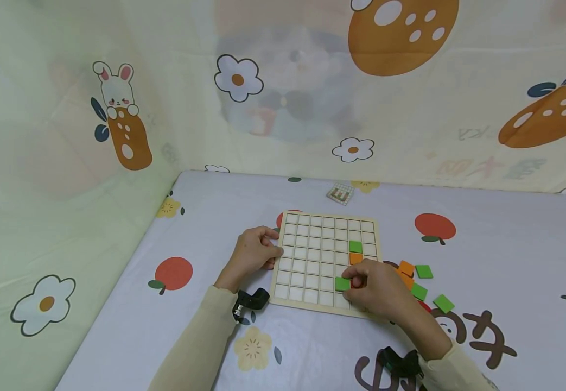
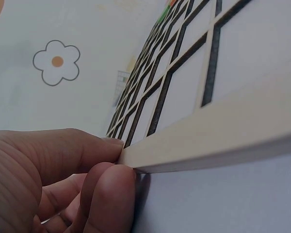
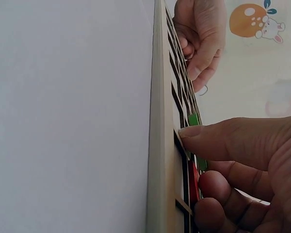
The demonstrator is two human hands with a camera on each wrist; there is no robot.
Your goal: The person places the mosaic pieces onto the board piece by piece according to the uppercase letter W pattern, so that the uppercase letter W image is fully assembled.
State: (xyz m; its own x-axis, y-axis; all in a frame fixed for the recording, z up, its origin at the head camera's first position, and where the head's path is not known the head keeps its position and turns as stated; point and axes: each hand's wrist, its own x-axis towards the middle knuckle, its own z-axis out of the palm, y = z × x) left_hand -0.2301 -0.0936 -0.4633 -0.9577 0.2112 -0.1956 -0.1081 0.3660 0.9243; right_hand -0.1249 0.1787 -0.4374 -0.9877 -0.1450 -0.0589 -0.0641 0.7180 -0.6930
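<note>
A wooden grid board (image 1: 307, 305) with white cells lies on the table. My left hand (image 1: 254, 251) pinches its left edge between thumb and fingers, seen close in the left wrist view. Over the lower right cells, my right hand (image 1: 380, 288) pinches a green square tile (image 1: 342, 284) at its right side; the tile lies at a cell, and whether it is fully seated I cannot tell. Farther up the board sit another green tile (image 1: 355, 246) and an orange tile (image 1: 356, 258). A red tile (image 3: 193, 182) shows under the right fingers in the right wrist view.
Loose orange tiles (image 1: 406, 267) and several green tiles (image 1: 424, 271) lie right of the board. A small patterned card (image 1: 340, 193) lies behind it. Printed cloth walls (image 1: 292, 157) stand at the back and left. Black wrist cameras (image 1: 250, 301) sit on both forearms.
</note>
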